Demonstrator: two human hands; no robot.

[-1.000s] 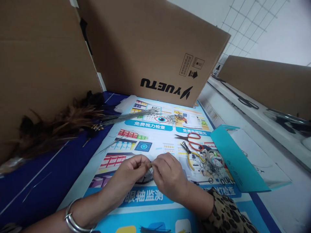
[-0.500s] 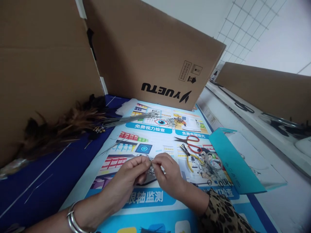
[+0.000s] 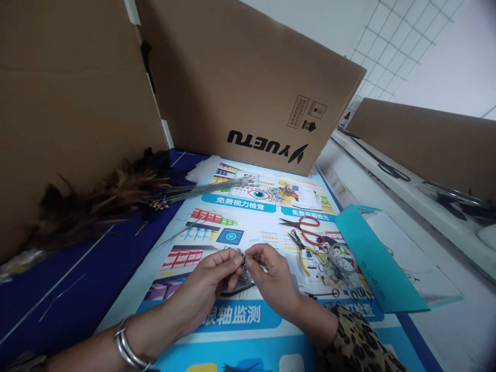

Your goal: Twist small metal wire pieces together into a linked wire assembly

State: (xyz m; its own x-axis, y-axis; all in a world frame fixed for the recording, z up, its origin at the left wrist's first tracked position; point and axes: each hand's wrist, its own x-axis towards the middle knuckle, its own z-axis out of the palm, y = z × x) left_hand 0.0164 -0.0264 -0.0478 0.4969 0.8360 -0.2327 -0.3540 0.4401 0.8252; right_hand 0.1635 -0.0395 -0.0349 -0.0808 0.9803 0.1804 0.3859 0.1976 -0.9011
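My left hand and my right hand meet fingertip to fingertip over a printed poster. Both pinch a small dark wire piece that hangs between them; its exact form is too small to make out. A silver bangle sits on my left wrist, and a leopard-print sleeve covers my right forearm. Just right of my right hand lie yellow-handled pliers, red-handled scissors and a clear round container with small metal bits around it.
Brown feathers on wire stems lie at the left on blue cloth. Cardboard sheets stand behind, one marked YUETU. A teal folder lies to the right, by a white ledge with another cardboard sheet.
My hands have stayed joined on the small wire piece and worked it slightly; the view shifted a little. Nothing else on the table moved.
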